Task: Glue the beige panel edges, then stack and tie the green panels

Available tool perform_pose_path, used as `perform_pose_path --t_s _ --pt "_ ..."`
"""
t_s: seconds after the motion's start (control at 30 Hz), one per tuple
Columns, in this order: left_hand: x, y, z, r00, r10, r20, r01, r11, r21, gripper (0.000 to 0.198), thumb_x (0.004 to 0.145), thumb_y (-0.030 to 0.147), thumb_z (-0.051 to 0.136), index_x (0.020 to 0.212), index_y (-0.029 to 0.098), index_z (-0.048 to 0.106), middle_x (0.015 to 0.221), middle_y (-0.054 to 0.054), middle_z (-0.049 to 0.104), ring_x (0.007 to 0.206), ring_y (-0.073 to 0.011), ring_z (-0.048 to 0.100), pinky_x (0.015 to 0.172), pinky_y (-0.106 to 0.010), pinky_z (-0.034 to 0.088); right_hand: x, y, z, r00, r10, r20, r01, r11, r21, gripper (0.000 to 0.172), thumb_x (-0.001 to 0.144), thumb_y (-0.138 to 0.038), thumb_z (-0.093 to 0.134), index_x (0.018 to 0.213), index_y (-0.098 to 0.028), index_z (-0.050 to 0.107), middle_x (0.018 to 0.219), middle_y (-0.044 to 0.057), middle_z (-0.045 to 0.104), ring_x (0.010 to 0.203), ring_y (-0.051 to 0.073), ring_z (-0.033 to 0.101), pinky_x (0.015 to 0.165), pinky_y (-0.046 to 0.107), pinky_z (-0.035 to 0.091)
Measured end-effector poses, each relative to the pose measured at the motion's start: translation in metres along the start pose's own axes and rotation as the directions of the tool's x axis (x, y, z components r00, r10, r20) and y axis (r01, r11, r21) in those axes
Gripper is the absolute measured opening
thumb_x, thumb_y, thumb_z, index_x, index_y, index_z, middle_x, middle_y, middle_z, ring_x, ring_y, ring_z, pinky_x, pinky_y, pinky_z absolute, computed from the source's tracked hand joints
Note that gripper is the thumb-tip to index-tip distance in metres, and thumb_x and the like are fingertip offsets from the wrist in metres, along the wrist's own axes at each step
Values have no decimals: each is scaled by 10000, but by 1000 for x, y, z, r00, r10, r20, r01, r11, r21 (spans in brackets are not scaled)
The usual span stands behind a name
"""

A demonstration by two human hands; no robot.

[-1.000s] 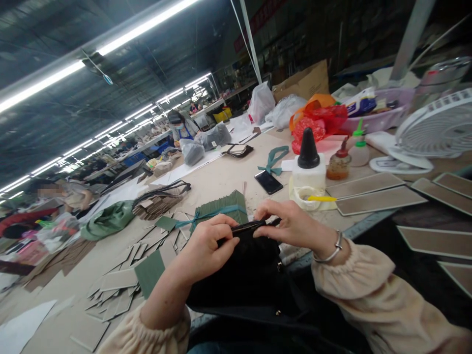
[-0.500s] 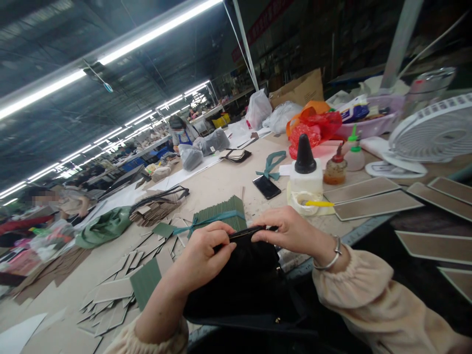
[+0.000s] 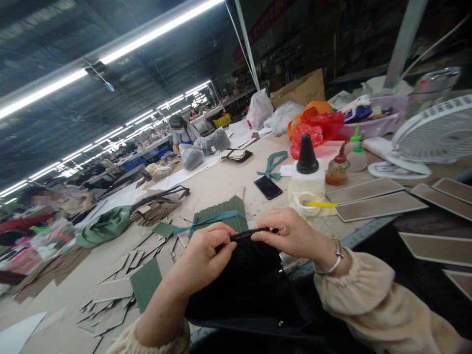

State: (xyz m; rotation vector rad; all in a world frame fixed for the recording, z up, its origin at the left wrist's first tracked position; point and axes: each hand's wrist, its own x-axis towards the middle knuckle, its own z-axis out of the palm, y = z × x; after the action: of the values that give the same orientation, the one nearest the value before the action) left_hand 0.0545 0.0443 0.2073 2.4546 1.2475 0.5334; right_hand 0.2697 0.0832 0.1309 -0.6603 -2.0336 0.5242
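Observation:
A black bag (image 3: 243, 285) with small gold-coloured metal fittings hangs at the near edge of the table in front of me. My left hand (image 3: 206, 250) pinches the left part of its top edge between thumb and fingers. The right part of that same edge is pinched by my right hand (image 3: 285, 231), which has a silver bracelet at the wrist. Between the hands the edge runs as a thin, nearly straight dark strip. Just beyond lies a stack of green pieces (image 3: 221, 215) tied with a teal ribbon. Much of the bag's lower body is lost in shadow.
Right of the stack are a phone (image 3: 267, 187), a white bottle with a black cone cap (image 3: 308, 172), a small bottle of brown liquid (image 3: 337, 171) and a white fan (image 3: 435, 132). Loose flat panels (image 3: 110, 295) lie on the left. Other people (image 3: 180, 132) sit farther back.
Both hands keep their pinch on the bag's top edge. The strip between them looks slightly lower and straighter, and the view has shifted a little.

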Motion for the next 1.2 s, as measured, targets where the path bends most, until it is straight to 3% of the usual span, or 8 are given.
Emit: perform_pose_path --t_s 0.3,0.4,0.53,0.77,1.2 --pt "3 -1 4 998 -1 -55 2 1000 16 239 828 97 528 598 163 521 845 -27 644 750 -110 599 685 -220 454 -1 -2 2 998 56 5 -55 994 -99 206 888 -329 587 760 -181 650 699 10 628 671 129 548 617 252 378" --pt "3 -2 5 998 -14 -53 16 1000 25 236 819 89 531 596 163 516 818 -22 640 742 -111 594 677 -220 449 0 -4 -1 996 77 36 -74 994 -75 163 877 -336 607 880 -190 678 806 24 669 760 147 585 688 262 422" --pt "3 -3 5 999 -23 -47 24 999 21 229 818 89 537 602 161 519 814 -16 638 737 -105 587 680 -217 442 1 -7 -1 997 14 77 -14 1000 5 310 811 -352 691 1079 -198 678 1006 68 673 933 182 602 827 299 463" --pt "1 -1 4 999 -30 -45 30 1000 -5 234 818 93 534 595 160 510 808 -15 627 731 -100 576 669 -209 434 6 -10 6 996 54 76 -57 997 42 141 854 -302 648 891 -184 716 870 35 674 830 149 592 770 272 455" --pt "4 -1 5 992 -120 -44 122 992 40 231 800 105 551 581 160 508 758 -11 607 694 -107 544 645 -226 407 8 -11 14 1000 30 -9 -31 993 -116 215 896 -277 576 724 -160 632 728 26 601 777 156 533 724 284 411"
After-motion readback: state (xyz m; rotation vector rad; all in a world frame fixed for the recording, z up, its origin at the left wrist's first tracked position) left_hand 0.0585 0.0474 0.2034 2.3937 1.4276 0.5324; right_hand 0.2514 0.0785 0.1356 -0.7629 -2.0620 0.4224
